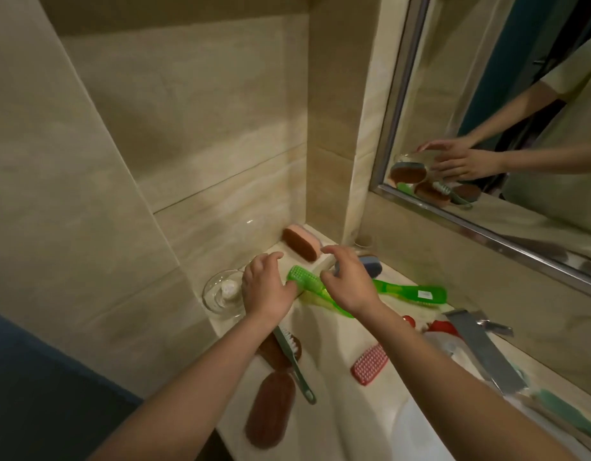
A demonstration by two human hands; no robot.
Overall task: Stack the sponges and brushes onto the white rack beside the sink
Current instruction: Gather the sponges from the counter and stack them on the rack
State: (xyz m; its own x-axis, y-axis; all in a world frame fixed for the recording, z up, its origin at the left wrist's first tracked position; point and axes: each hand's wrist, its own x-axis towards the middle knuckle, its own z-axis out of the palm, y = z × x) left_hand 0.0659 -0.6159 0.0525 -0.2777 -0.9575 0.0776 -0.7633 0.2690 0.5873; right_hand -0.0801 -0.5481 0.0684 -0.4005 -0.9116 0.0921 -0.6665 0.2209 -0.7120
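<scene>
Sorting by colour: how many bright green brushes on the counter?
2. One green brush lies between left hand and right hand; the other green brush, right of them. More may be hidden.

We lose the middle of the translucent green plastic brush [304,280]: the left hand [267,289] covers one side and the right hand [350,282] covers the handle. We can't tell if the left fingertips touch it. The right hand also hides most of the blue-grey oval sponge [373,265] and the white block [322,264], which may be the rack. The left forearm covers part of the brown oval scouring sponge [271,351]. The white label [425,295] is too small to read. The teal handle [567,412] is cut off at the right edge.
</scene>
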